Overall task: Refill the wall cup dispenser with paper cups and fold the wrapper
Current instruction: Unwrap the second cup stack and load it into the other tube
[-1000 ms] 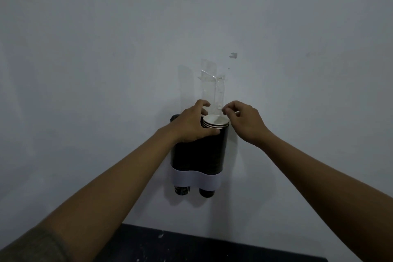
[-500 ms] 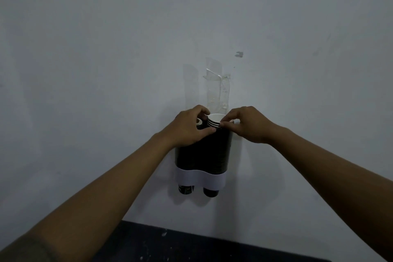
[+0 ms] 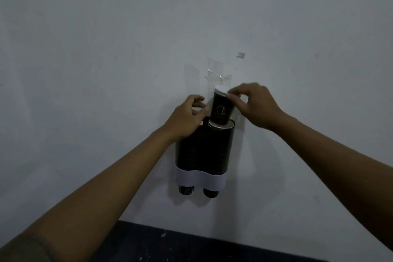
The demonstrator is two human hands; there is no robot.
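Observation:
A black two-tube cup dispenser (image 3: 202, 151) with a white band hangs on the pale wall. My right hand (image 3: 255, 106) pinches the white rim of a black paper cup (image 3: 222, 110), held tilted just above the right tube. Under it, the rim of a cup stack (image 3: 221, 126) shows in that tube's mouth. My left hand (image 3: 187, 119) curls around the top of the left tube, hiding most of its opening. Cup bottoms (image 3: 186, 189) poke out below the band.
A piece of clear plastic (image 3: 214, 74) clings to the wall right above the dispenser. A small chip (image 3: 241, 55) marks the wall higher up. A dark surface (image 3: 191, 244) runs along the bottom of the view.
My right hand has risen from the right tube's mouth, lifting one cup out of the stack. My left hand stays at the top of the left tube.

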